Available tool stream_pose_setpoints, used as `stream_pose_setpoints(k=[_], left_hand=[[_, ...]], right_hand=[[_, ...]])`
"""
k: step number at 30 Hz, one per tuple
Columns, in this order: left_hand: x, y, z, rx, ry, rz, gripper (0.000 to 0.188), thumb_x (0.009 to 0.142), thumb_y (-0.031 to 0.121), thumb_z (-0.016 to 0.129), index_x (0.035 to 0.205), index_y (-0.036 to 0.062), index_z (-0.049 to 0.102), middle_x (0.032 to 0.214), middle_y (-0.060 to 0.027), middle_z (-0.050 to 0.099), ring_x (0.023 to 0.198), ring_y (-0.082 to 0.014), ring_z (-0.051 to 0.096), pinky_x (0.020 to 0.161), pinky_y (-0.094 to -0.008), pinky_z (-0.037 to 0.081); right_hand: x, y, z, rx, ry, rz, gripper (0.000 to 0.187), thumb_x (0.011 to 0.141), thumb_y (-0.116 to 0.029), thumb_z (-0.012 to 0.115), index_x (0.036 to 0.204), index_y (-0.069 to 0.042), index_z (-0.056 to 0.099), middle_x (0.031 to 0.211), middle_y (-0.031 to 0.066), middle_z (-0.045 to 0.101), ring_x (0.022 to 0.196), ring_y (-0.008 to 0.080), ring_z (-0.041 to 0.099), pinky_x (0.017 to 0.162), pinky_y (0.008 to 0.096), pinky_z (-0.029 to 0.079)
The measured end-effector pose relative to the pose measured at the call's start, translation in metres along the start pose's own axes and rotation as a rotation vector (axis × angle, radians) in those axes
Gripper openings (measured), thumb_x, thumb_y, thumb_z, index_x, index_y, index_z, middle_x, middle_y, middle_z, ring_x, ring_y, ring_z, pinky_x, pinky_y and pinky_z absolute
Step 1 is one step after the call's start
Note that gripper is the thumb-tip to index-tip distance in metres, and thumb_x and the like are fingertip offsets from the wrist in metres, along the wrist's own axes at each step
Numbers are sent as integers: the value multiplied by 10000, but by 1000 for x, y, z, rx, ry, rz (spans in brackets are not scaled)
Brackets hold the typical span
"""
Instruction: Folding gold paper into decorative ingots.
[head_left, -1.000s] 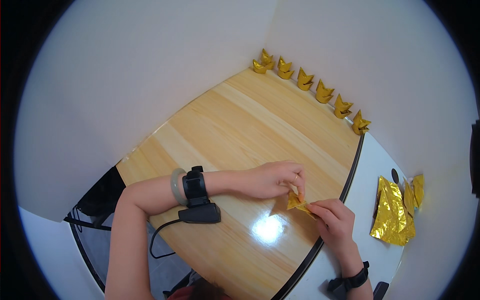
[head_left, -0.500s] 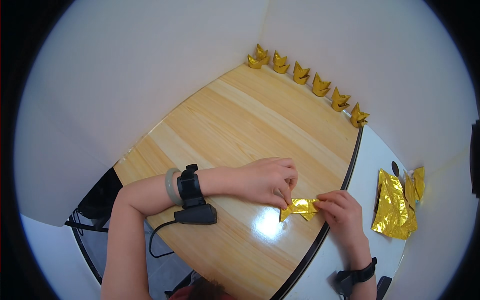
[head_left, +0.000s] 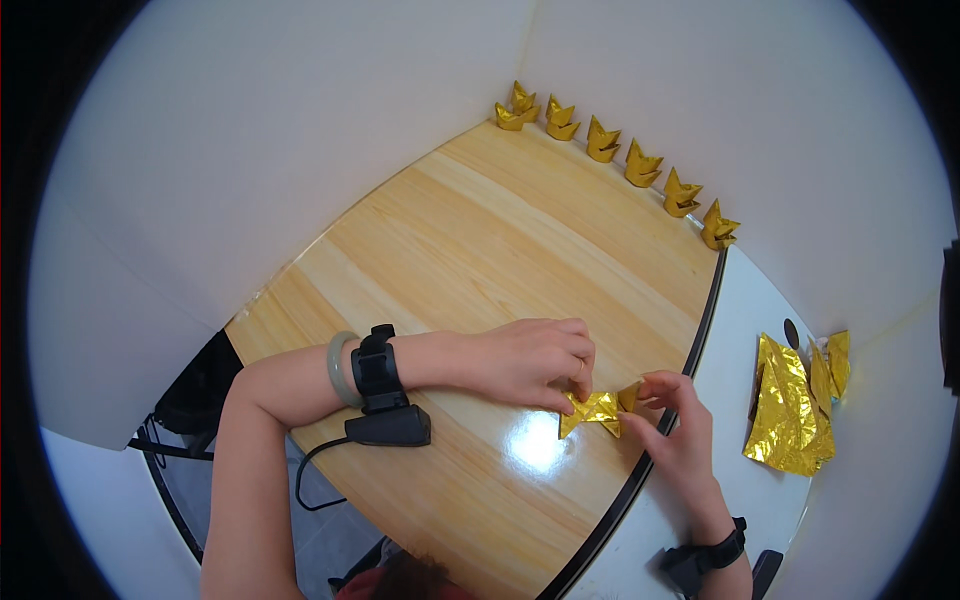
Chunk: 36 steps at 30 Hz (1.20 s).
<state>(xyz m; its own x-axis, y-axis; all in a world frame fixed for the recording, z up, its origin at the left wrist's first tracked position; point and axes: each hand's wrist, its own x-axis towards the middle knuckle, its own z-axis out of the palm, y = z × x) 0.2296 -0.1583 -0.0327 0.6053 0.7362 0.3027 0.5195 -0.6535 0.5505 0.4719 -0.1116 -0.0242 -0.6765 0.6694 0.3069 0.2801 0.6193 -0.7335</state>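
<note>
While both hands are working at the near right part of the wooden surface [head_left: 470, 240], one piece of gold foil paper [head_left: 597, 409] is lying between them, close to the surface's dark curved rim. The piece is small, shiny and creased, folded into a short bow-like strip that is flaring at its left end and rising to a point at its right end. The left hand [head_left: 525, 360] is bending over its left part, with the fingers [head_left: 572, 372] curled together and pinching the foil's upper left edge. The right hand [head_left: 678, 425] is coming in from the near right, and its fingers [head_left: 662, 385] are closing on the foil's right tip, pinching it.

A bright glare spot is sitting on the wood just near of the foil. On the left wrist, one pale bangle [head_left: 341, 368] is sitting beside one black strap [head_left: 374, 366] that is carrying a black box-shaped device [head_left: 390, 427], with a cable trailing off the near edge. One black strap [head_left: 712, 552] is also wrapping the right wrist.

Along the far edge of the surface, against the white wall, seven finished gold folded pieces [head_left: 620, 150] are standing in a row running from far left to right, each with upturned points; the two at the left end are touching.

To the right, past the rim, a loose pile of crumpled gold foil sheets [head_left: 790, 410] is lying on a white side surface [head_left: 740, 320]; how many sheets there are I cannot tell. No container is holding any of the gold pieces.
</note>
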Motion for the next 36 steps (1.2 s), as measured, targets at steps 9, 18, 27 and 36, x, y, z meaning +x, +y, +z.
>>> stream_pose_setpoints(k=[9,18,27,36], left_hand=[[1,-3,1,-52,-34,-80,284,740,198,704,970,74,592,968,-57,575,1009,-255,481,872,-342,405],[1,-5,0,-72,-34,-81,292,745,216,707,979,72,608,971,-56,580,1017,-254,475,887,-337,398],[2,-5,1,-64,-33,-74,324,725,196,719,996,67,597,989,-70,552,1009,-266,453,905,-347,380],[7,9,4,-430,10,-384,258,780,143,689,997,38,599,946,-101,571,896,-212,570,814,-317,450]], right_hand=[[2,-3,3,-319,-88,-348,175,688,-11,696,845,-65,638,867,42,615,771,218,600,640,303,504],[4,-4,5,-354,-125,-439,209,685,-48,719,884,-66,657,929,38,634,809,210,606,652,288,513],[5,-4,7,-288,-93,-69,389,678,-107,759,1009,-49,563,1005,95,558,1005,289,492,848,364,434],[1,-4,13,355,-80,320,295,772,-80,717,1002,-26,540,818,47,622,736,110,590,650,228,471]])
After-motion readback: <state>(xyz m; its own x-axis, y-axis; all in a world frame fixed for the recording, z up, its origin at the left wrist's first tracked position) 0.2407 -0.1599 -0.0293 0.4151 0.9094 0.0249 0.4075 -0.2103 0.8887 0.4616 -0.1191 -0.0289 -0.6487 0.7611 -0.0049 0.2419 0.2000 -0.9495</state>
